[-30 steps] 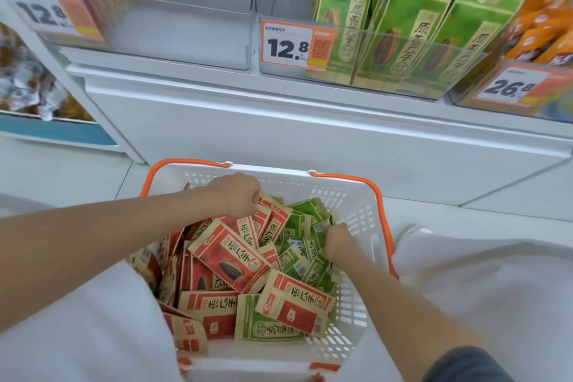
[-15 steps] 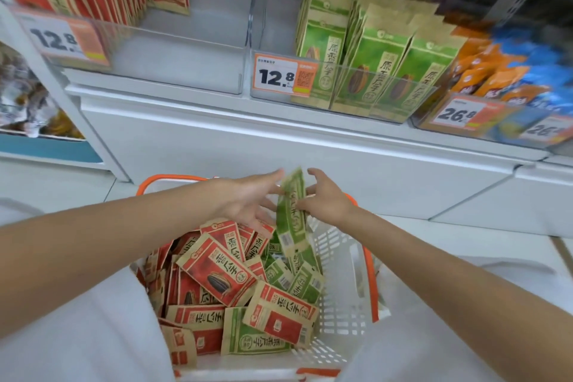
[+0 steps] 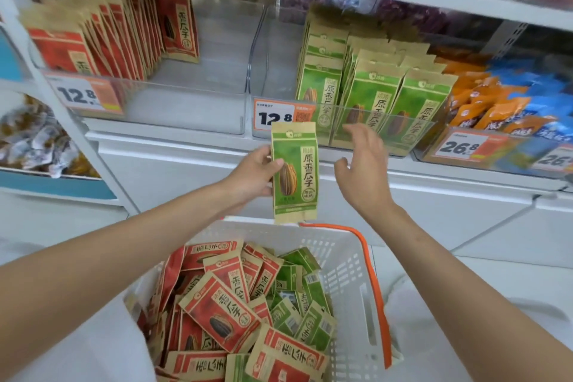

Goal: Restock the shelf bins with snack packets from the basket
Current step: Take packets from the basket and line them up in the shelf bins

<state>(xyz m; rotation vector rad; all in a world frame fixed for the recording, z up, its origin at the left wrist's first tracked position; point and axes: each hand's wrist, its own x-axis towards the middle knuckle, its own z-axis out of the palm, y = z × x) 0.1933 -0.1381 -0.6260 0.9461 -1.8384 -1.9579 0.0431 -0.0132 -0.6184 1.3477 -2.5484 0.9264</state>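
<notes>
A green snack packet (image 3: 294,170) is held upright in the air, printed face toward the camera, its lower edge above the far rim of the white basket (image 3: 350,257) and its top edge overlapping the bottom of the 12.8 price tag (image 3: 276,116); the left hand (image 3: 251,174) grips it by its left edge, thumb laid on the front and the fingers curled behind. The right hand (image 3: 362,170) hovers just to the packet's right, apart from it, fingers loosely spread and holding nothing, in front of the clear bin (image 3: 271,77) that carries that tag. In this bin rows of matching green packets (image 3: 372,96) stand upright toward its right side, the left part bare. The neighbouring bin (image 3: 192,96) to the left holds upright red packets (image 3: 124,40) crowded to its left. Below, the basket, with an orange handle (image 3: 372,282) lying along its right rim, is heaped with loose red packets (image 3: 220,313) and, to their right, green ones (image 3: 307,319). Orange and blue bags (image 3: 496,102) fill the shelf space further right
</notes>
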